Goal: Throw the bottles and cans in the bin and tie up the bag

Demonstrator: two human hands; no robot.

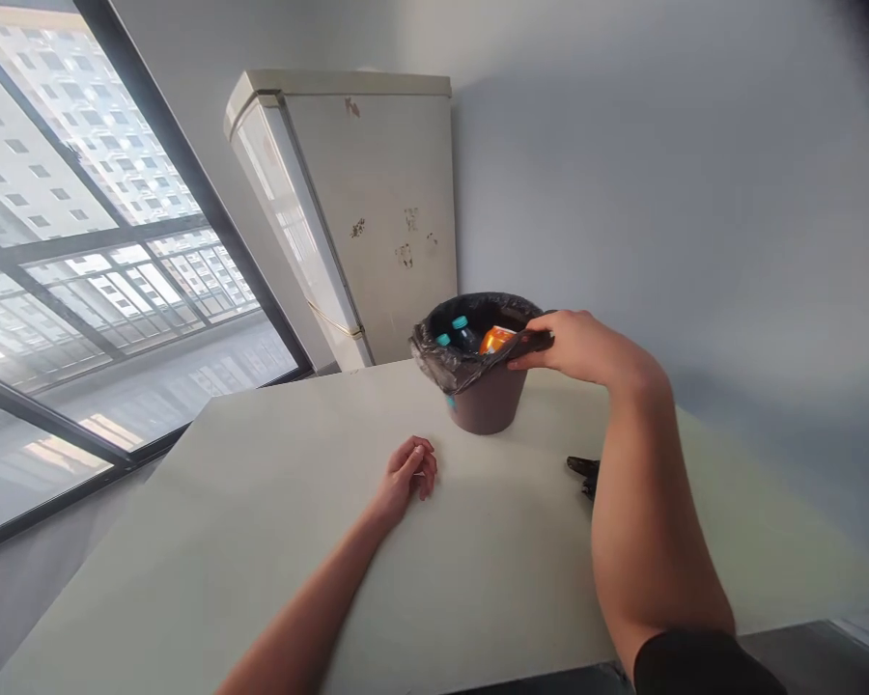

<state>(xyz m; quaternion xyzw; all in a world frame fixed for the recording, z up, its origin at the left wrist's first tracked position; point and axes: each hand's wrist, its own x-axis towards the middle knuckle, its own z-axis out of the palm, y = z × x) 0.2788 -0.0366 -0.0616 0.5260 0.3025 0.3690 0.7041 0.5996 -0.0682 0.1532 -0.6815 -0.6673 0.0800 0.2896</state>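
A dark brown trash bin stands on the white table, with a black garbage bag lining it and folded over its rim. My right hand reaches across from the right and pinches the bag at the bin's right edge. Inside lie two bottles with teal caps and an orange item, its kind unclear. My left hand rests on the tabletop in front of the bin, fingers curled and nothing visible in them. Near my right forearm lies a black crumpled thing, partly hidden by the arm.
The white table has angled edges and meets a grey wall at the right. Behind it stands an old white fridge with peeled marks. Large framed windows fill the left side.
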